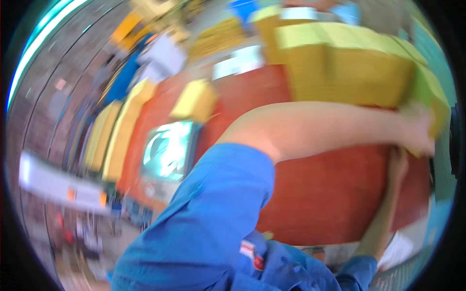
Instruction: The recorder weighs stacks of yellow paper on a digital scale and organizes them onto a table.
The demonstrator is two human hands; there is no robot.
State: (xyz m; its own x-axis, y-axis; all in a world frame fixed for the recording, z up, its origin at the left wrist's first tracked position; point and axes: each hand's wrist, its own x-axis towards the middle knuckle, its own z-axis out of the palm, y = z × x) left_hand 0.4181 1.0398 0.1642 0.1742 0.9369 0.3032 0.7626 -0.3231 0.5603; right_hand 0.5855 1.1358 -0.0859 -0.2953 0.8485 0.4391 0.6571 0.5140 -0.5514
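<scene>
My left arm, in a rolled blue sleeve, reaches across the red tabletop (330, 194) to the far right. At its end my left hand (416, 128) is against the right end of a row of yellow block-like stacks (359, 72). Motion smears its fingers, so I cannot see how they are set. Just below it is my right hand (399, 162), coming up from the lower right. Its fingers are partly hidden by the left hand and blurred. Whether either hand holds a yellow piece cannot be made out. The exact kind of the yellow stacks is also unclear.
A shiny flat square thing (167, 150) lies on the table's left part, with a yellow block (194, 100) behind it. White sheets (239, 61) lie at the back. More yellow stacks (126, 128) line the left edge. A dark object (455, 140) is at the far right.
</scene>
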